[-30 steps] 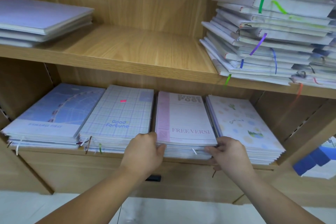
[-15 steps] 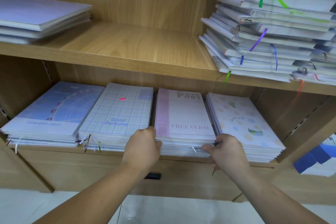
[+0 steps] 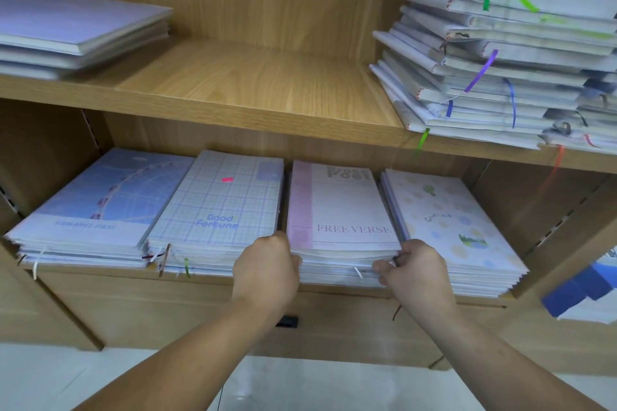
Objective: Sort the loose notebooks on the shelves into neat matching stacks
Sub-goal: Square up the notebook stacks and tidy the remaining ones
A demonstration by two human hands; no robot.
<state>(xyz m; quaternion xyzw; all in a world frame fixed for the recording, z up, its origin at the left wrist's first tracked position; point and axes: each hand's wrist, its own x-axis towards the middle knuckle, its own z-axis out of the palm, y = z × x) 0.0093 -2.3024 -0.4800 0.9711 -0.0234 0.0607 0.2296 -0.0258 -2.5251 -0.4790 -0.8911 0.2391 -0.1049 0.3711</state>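
Note:
Four notebook stacks lie side by side on the lower shelf: a blue ferris-wheel stack [image 3: 96, 203], a plaid "Good Fortune" stack [image 3: 220, 207], a pink-spined "FREE VERSE" stack [image 3: 344, 207] and a pastel-dotted stack [image 3: 447, 220]. My left hand [image 3: 267, 267] grips the front left corner of the FREE VERSE stack, fingers tucked into the gap beside the plaid stack. At the front right corner my right hand [image 3: 412, 269] pinches the same stack, fingertips between its upper notebooks.
The upper shelf [image 3: 260, 93] carries a small lilac notebook pile [image 3: 73, 30] at the left and a tall untidy pile of pale notebooks with coloured ribbons [image 3: 507, 60] at the right. Below is a cabinet front [image 3: 167, 314]; blue boxes [image 3: 581, 294] sit far right.
Both hands have slid a little deeper along the sides of the FREE VERSE stack, which looks pushed slightly back. The other stacks have not moved.

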